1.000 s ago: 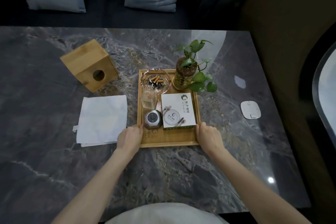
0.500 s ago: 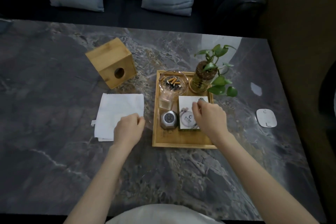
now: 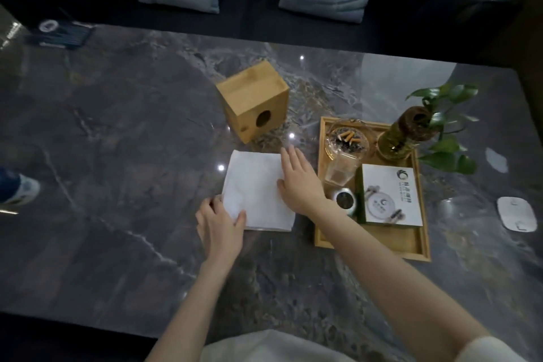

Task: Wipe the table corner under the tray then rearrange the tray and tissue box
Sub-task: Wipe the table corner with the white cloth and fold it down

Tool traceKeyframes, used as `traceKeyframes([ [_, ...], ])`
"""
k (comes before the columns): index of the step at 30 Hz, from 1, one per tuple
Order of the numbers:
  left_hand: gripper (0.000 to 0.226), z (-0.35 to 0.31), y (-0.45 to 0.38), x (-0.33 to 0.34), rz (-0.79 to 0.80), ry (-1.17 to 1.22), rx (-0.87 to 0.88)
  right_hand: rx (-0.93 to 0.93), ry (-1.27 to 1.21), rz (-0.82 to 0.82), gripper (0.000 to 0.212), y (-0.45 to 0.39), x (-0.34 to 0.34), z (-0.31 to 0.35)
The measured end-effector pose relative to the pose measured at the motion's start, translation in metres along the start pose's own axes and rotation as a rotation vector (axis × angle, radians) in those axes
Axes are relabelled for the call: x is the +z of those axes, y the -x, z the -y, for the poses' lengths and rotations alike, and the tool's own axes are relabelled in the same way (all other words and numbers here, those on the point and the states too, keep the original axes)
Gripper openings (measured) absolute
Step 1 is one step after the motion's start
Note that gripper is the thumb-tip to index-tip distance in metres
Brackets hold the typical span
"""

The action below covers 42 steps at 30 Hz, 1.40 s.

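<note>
Fingers of the left hand point(image 3: 219, 226) pinch the near-left corner of the white cloth point(image 3: 255, 191); right hand point(image 3: 299, 181) lies flat on its right edge, fingers spread.

Cloth, one — soft, light, limp; likely best gathered by an edge. It lies on the marble table point(image 3: 117, 156).

Tissue box point(image 3: 253, 103), one — wooden, stiff, probably light; grip opposite sides. Behind the cloth.

Tray point(image 3: 370, 239), one — rigid wood, loaded: one ashtray point(image 3: 346, 138), one glass point(image 3: 340, 170), one potted plant point(image 3: 411, 132), one card point(image 3: 390, 195). Fragile, tippable cargo; hold both long rims, keep level.
</note>
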<state>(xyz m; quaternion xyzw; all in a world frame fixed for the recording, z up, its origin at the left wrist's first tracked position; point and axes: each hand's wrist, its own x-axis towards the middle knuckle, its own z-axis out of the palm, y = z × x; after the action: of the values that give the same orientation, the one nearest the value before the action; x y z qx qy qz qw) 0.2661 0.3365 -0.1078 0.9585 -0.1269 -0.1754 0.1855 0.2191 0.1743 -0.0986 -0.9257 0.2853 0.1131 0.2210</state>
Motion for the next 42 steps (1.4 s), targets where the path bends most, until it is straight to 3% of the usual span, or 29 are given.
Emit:
traceKeyframes([
  [3, 0.047, 0.000, -0.003, 0.003, 0.025, 0.067, -0.002, 0.037, 0.002, 0.061, 0.064, -0.002, 0.012, -0.007],
  [12, 0.027, -0.017, -0.009, 0.004, 0.091, 0.201, 0.045, 0.120, -0.290, -0.155, 0.043, 0.016, 0.025, 0.007],
  [16, 0.016, -0.020, -0.013, -0.007, 0.171, 0.386, 0.011, 0.178, -0.502, -0.137, 0.035, 0.020, 0.011, 0.001],
  [22, 0.015, -0.038, -0.009, -0.027, 0.245, 0.621, -0.011, 0.108, -0.717, -0.142, 0.027, 0.039, -0.027, -0.001],
  [30, 0.018, -0.105, 0.028, -0.054, 0.318, 0.865, 0.179, 0.167, -1.111, -0.344, 0.017, 0.098, -0.071, -0.044],
  [33, 0.013, -0.140, 0.052, -0.055, 0.355, 0.945, 0.263, 0.284, -1.238, -0.349, 0.021, 0.114, -0.073, -0.077],
  [36, 0.008, -0.177, 0.078, -0.051, 0.489, 1.009, 0.329, 0.388, -1.432, -0.302, 0.013, 0.127, -0.071, -0.107],
  [38, 0.004, -0.200, 0.095, -0.044, 0.578, 1.006, 0.385, 0.452, -1.638, -0.265, 0.017, 0.133, -0.070, -0.126],
  [42, 0.008, -0.242, 0.127, -0.023, 0.737, 1.055, 0.418, 0.617, -2.062, -0.224, 0.069, 0.149, -0.063, -0.158],
])
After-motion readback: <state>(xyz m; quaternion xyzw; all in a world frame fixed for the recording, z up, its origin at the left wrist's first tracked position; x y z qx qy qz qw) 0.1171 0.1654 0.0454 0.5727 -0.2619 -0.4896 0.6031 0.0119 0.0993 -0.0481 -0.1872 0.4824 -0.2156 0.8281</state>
